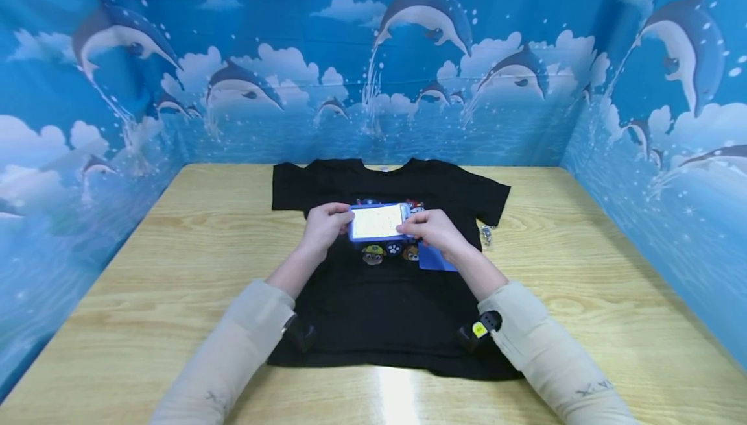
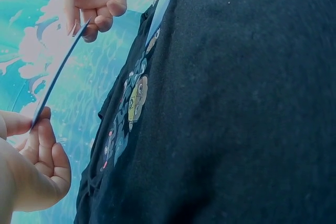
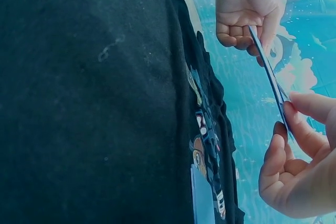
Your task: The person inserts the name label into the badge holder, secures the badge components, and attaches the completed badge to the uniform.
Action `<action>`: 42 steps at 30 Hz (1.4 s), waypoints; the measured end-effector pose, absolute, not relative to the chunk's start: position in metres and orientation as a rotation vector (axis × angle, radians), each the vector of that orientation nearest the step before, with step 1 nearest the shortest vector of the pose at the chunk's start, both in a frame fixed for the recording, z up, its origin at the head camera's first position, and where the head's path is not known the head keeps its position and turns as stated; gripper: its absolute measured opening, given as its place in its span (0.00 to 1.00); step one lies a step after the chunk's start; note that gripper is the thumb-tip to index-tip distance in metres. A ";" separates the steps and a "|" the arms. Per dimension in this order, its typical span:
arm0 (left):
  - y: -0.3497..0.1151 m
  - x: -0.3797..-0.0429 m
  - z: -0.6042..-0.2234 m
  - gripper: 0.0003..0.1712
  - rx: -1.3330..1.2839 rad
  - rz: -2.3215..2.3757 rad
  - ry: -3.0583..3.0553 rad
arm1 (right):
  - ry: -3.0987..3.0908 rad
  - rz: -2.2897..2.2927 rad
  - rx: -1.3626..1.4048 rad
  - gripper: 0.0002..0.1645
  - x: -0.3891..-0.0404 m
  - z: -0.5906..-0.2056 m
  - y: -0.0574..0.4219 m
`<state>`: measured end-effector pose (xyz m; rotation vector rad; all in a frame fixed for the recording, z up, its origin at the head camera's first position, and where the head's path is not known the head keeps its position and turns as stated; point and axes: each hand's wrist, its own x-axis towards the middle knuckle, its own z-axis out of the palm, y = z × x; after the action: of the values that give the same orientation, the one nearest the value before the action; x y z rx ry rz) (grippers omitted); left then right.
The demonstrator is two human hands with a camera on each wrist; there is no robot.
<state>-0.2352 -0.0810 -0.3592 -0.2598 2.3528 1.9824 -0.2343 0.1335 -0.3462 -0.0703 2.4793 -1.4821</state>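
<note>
Both hands hold up a thin, flat card holder (image 1: 376,222) with a blue border and a white, glossy face, above a black T-shirt (image 1: 373,315). My left hand (image 1: 324,227) pinches its left end between thumb and fingers. At the other end, my right hand (image 1: 436,229) pinches the right edge, thumb on the face. Seen edge-on in the right wrist view, the card holder (image 3: 270,77) shows a thin layer parting from it near the right fingertips. A blue flat piece (image 1: 436,259) lies on the shirt under the right hand, partly covered by it.
Cartoon dog faces (image 1: 374,254) are printed on the shirt's chest. Beside the right sleeve lies a small silvery metal piece (image 1: 487,235) on the wood-grain table (image 1: 583,269). A blue dolphin curtain (image 1: 327,100) stands around the back and sides.
</note>
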 end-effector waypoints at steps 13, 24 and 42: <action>-0.083 -0.234 -0.360 0.16 -0.255 2.010 2.358 | 2.456 -1.540 -0.024 0.18 -0.236 -0.333 0.147; -0.084 -0.235 -0.358 0.17 -0.277 2.001 2.346 | 2.441 -1.576 0.026 0.19 -0.242 -0.330 0.172; -0.085 -0.234 -0.357 0.18 -0.250 1.978 2.366 | 2.450 -1.511 0.120 0.25 -0.257 -0.346 0.217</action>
<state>-0.2339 -0.0848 -0.3568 -0.2499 2.3661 1.9780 -0.2567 0.2171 -0.3461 0.1196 2.4498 -1.5111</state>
